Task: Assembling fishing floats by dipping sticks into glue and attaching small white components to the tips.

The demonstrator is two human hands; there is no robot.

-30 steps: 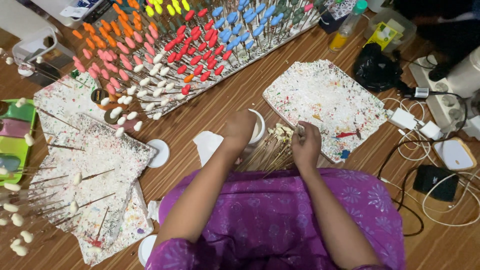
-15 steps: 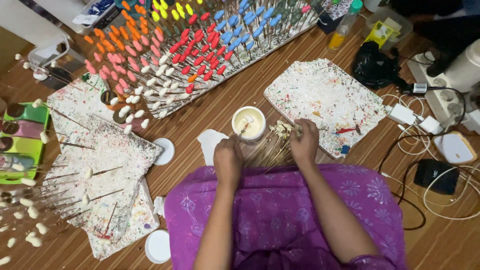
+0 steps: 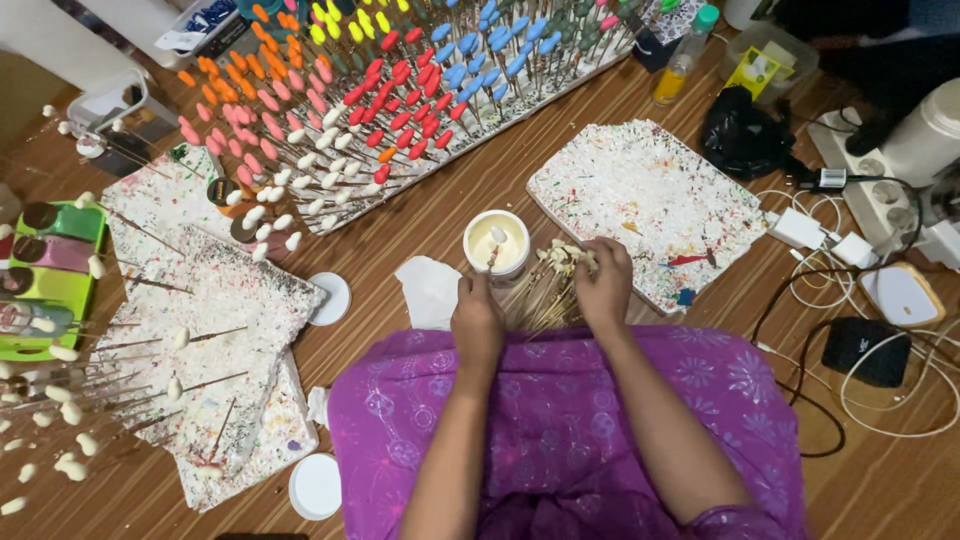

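Progress looks pretty far along, judging by the big rack at the top of the wooden floor: it's packed with sticks whose tips are already orange, pink, red, yellow, blue and white. What's left seems to be the bundle of bare sticks lying just in front of the person's lap, plus the white-tipped ones spread over the speckled foam boards on the left.

Left hand is closed around a single thin stick, grip tight, and the stick's tip sits at the rim of the small open pot of cream-coloured paint, looks like it's dipping or just touching the surface. Right hand is curled loosely over the tops of the bare bundle, fingers pinching among the tips; can't tell whether it has one stick picked out or only rests on them.

A crumpled white tissue lies just beside the pot, and another splattered board sits to the right.
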